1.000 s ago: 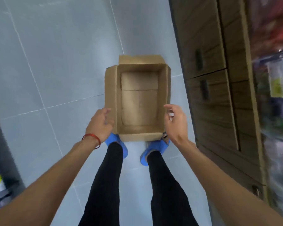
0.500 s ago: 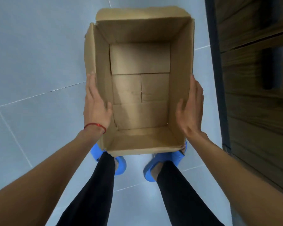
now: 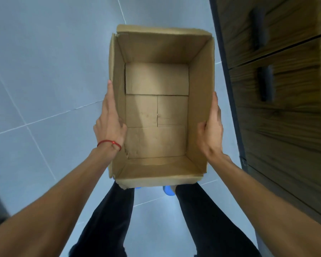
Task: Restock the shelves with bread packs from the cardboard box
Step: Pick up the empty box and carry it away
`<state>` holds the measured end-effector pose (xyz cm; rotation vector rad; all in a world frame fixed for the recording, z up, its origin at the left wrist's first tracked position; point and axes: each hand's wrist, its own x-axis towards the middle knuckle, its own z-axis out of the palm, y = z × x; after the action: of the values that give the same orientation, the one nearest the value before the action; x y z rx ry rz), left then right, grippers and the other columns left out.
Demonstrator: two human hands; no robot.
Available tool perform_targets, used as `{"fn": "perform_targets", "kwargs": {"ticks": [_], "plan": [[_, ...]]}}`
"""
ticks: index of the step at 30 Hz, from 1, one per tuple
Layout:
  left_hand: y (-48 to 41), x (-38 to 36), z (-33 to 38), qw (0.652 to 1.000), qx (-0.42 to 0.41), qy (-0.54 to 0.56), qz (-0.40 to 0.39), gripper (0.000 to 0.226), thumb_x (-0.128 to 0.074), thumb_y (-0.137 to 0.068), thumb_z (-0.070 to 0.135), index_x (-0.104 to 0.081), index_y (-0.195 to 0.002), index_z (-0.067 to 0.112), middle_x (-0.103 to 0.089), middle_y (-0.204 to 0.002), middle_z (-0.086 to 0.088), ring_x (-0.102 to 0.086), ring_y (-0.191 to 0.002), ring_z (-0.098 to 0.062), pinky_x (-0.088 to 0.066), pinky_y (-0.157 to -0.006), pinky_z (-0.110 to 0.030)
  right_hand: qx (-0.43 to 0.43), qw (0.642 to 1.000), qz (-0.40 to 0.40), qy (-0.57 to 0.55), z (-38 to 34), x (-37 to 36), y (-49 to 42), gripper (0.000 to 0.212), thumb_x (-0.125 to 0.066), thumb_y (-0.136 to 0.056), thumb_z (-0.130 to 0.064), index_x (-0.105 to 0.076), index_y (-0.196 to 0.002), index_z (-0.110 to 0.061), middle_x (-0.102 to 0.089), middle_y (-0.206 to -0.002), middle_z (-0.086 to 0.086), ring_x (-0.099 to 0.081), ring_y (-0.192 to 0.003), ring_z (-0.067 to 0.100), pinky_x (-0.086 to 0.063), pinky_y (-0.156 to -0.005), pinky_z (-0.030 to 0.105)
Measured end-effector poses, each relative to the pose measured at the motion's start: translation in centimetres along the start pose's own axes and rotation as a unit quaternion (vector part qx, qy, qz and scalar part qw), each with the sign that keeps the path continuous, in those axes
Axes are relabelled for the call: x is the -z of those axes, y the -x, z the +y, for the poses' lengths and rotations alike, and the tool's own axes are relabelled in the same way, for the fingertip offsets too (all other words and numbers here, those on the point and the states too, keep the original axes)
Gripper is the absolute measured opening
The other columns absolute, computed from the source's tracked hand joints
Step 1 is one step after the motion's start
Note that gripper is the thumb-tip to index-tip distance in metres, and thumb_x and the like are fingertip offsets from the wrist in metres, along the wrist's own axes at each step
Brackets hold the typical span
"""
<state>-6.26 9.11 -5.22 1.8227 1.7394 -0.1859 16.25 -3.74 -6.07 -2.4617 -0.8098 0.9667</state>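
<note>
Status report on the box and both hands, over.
Left hand and right hand clamp opposite walls of the cardboard box. Box empty, no bread packs inside. Wooden cabinet close on right.

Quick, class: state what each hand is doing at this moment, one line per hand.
Left hand: pressed flat against the left wall of the empty cardboard box, holding it.
Right hand: gripping the box's right wall, thumb inside.

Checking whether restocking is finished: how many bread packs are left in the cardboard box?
0. The cardboard box shows only its bare bottom flaps, with the left hand and right hand gripping its sides. Nothing appears hidden inside.
</note>
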Motion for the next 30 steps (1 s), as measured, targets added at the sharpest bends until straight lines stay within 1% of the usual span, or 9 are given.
{"fn": "perform_targets", "kwargs": {"ticks": [3, 6, 8, 12, 15, 18, 21, 24, 30], "plan": [[3.7, 4.8, 1.9, 1.0, -0.01, -0.02, 0.001, 0.122, -0.056, -0.073, -0.015, 0.013, -0.154, 0.044, -0.033, -0.159, 0.003, -0.057, -0.067, -0.034, -0.051, -0.063, -0.04, 0.001, 1.0, -0.001, -0.009, -2.6, 4.1, 4.5, 0.097, -0.049, -0.092, 0.015, -0.005, -0.166, -0.03, -0.031, -0.165, 0.002, -0.054, -0.131, 0.02, -0.047, -0.108, 0.033], [7.9, 10.0, 3.6, 0.999, -0.03, -0.04, 0.004, 0.121, -0.058, -0.073, -0.014, 0.013, -0.155, 0.04, -0.039, -0.153, -0.005, -0.052, -0.065, -0.031, -0.043, -0.061, -0.037, 0.019, 0.999, -0.001, -0.027, -4.8, 8.4, 9.3, 0.099, -0.049, -0.092, 0.013, -0.002, -0.165, -0.034, -0.03, -0.166, -0.001, -0.051, -0.135, 0.023, -0.051, -0.11, 0.049], [10.6, 13.4, 4.7, 0.998, -0.044, -0.052, 0.015, 0.12, -0.059, -0.074, -0.014, 0.012, -0.156, 0.037, -0.041, -0.15, -0.008, -0.048, -0.063, -0.027, -0.04, -0.06, -0.036, 0.025, 0.999, 0.001, -0.045, -6.4, 11.1, 12.3, 0.101, -0.049, -0.09, 0.013, -0.002, -0.165, -0.037, -0.033, -0.162, -0.003, -0.053, -0.129, 0.021, -0.055, -0.103, 0.05], [16.0, 19.9, 7.0, 0.996, -0.071, -0.031, 0.039, 0.11, -0.055, -0.076, -0.005, 0.007, -0.156, 0.038, -0.042, -0.15, -0.006, -0.048, -0.064, -0.028, -0.04, -0.059, -0.036, 0.025, 0.996, 0.04, -0.081, -9.6, 16.0, 18.6, 0.093, -0.054, -0.094, 0.003, -0.006, -0.166, -0.03, -0.034, -0.159, -0.007, -0.033, -0.13, -0.007, -0.038, -0.113, 0.03], [19.7, 23.8, 8.3, 0.993, -0.1, -0.019, 0.051, 0.104, -0.055, -0.078, 0.007, 0.005, -0.156, 0.039, -0.039, -0.152, -0.004, -0.043, -0.064, -0.025, -0.039, -0.062, -0.036, 0.029, 0.991, 0.08, -0.105, -11.5, 18.6, 23.1, 0.091, -0.058, -0.095, -0.003, -0.008, -0.165, -0.031, -0.033, -0.146, -0.018, -0.031, -0.125, -0.014, -0.029, -0.109, 0.017], [23.1, 27.1, 8.6, 0.99, -0.133, -0.009, 0.045, 0.102, -0.054, -0.08, 0.013, 0.009, -0.155, 0.042, -0.034, -0.156, -0.002, -0.053, -0.07, -0.035, -0.039, -0.066, -0.036, 0.029, 0.984, 0.123, -0.123, -13.2, 20.4, 27.6, 0.089, -0.058, -0.095, -0.007, -0.009, -0.166, -0.031, -0.033, -0.148, -0.018, -0.027, -0.126, -0.024, -0.021, -0.105, 0.0], [26.1, 29.9, 8.5, 0.985, -0.169, -0.009, 0.037, 0.1, -0.053, -0.082, 0.018, 0.011, -0.154, 0.045, -0.031, -0.159, 0.002, -0.06, -0.084, -0.041, -0.037, -0.072, -0.037, 0.014, 0.976, 0.164, -0.143, -14.7, 21.4, 32.7, 0.088, -0.058, -0.096, -0.009, -0.009, -0.166, -0.03, -0.029, -0.164, -0.01, -0.027, -0.143, -0.007, -0.02, -0.116, 0.014], [29.1, 32.4, 8.1, 0.975, -0.217, -0.03, 0.034, 0.098, -0.053, -0.083, 0.023, 0.011, -0.155, 0.043, -0.028, -0.161, 0.003, -0.062, -0.09, -0.043, -0.035, -0.072, -0.036, -0.005, 0.965, 0.204, -0.166, -15.8, 22.0, 38.3, 0.088, -0.059, -0.097, -0.012, -0.009, -0.165, -0.033, -0.025, -0.168, -0.01, -0.026, -0.152, 0.005, -0.023, -0.117, 0.024], [35.9, 35.6, 8.2, 0.945, -0.319, -0.068, -0.005, 0.096, -0.055, -0.086, 0.028, 0.011, -0.155, 0.04, -0.024, -0.164, 0.002, -0.061, -0.105, -0.044, -0.047, -0.083, -0.044, -0.069, 0.935, 0.274, -0.213, -15.9, 23.0, 49.8, 0.089, -0.062, -0.096, -0.02, -0.008, -0.163, -0.041, -0.027, -0.166, -0.014, -0.026, -0.141, -0.007, -0.029, -0.116, 0.032]]}}
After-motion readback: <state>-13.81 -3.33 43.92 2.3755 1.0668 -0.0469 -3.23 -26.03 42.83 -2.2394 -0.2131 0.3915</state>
